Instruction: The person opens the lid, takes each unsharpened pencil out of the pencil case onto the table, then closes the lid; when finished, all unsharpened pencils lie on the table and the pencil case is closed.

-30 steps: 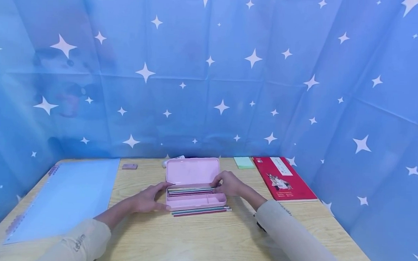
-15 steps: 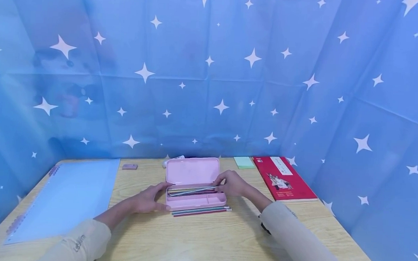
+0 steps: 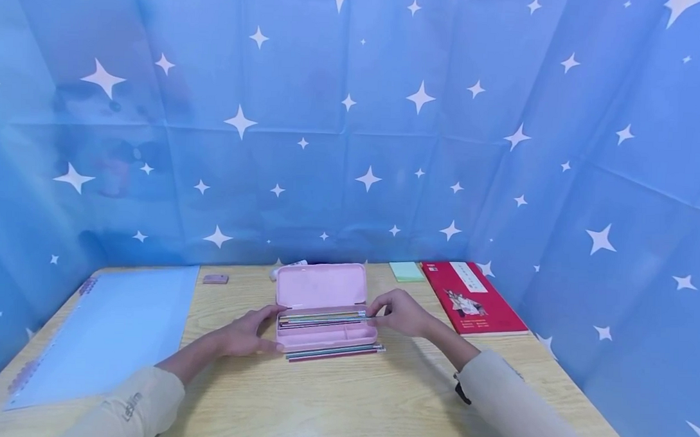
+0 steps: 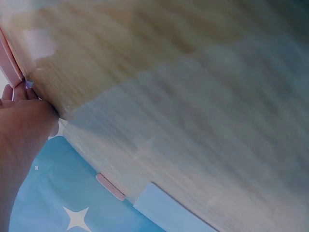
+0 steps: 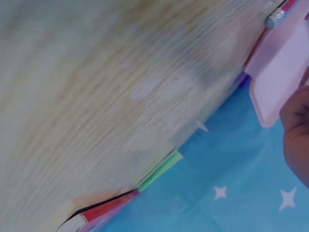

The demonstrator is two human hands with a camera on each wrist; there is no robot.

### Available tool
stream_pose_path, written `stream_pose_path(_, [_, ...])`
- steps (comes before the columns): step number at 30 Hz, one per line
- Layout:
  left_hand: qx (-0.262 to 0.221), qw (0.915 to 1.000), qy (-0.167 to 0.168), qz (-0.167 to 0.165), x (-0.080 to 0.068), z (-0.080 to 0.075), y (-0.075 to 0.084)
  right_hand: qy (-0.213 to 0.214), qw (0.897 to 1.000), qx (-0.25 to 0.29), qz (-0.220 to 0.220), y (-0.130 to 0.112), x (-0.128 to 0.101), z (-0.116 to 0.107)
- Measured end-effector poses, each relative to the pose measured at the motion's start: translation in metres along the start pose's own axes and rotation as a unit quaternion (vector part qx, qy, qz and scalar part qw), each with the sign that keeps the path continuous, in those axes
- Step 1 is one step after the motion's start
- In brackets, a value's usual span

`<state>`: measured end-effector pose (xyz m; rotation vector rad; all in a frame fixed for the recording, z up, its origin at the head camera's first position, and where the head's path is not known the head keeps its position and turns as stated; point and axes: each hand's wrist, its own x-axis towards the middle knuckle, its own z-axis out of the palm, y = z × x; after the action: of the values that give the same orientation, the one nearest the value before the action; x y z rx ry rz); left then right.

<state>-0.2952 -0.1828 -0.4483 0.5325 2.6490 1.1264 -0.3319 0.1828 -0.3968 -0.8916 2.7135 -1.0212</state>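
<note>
Pencil case [image 3: 325,326] sits open mid-table [image 3: 344,398], lid up, long axis left-right. Left hand [image 3: 246,331] braces its left end, fingers relaxed and flat against the wall, gripping nothing. Right hand [image 3: 401,312] at the right end, fingers pinching the tip end of a pencil [image 3: 323,315] lying lengthwise in the tray. More pencils [image 3: 335,353] lie parallel on the table, touching the near wall of the case. Right hand nearer to both.
</note>
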Motion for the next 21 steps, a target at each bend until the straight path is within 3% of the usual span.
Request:
stream_pose_path(6, [0.005, 1.0000, 0.003, -0.005, 0.001, 0.001, 0.000, -0.018, 1.000, 0.012, 0.022, -0.007, -0.019, -0.001])
stream_pose_path(15, [0.012, 0.9999, 0.002, -0.008, -0.001, 0.001, 0.001, -0.067, 0.997, 0.025, -0.007, -0.007, -0.043, 0.003])
stream_pose_path(21, [0.019, 0.9997, 0.005, -0.014, -0.001, 0.000, 0.001, -0.076, 0.997, 0.013, -0.008, -0.006, -0.047, 0.008])
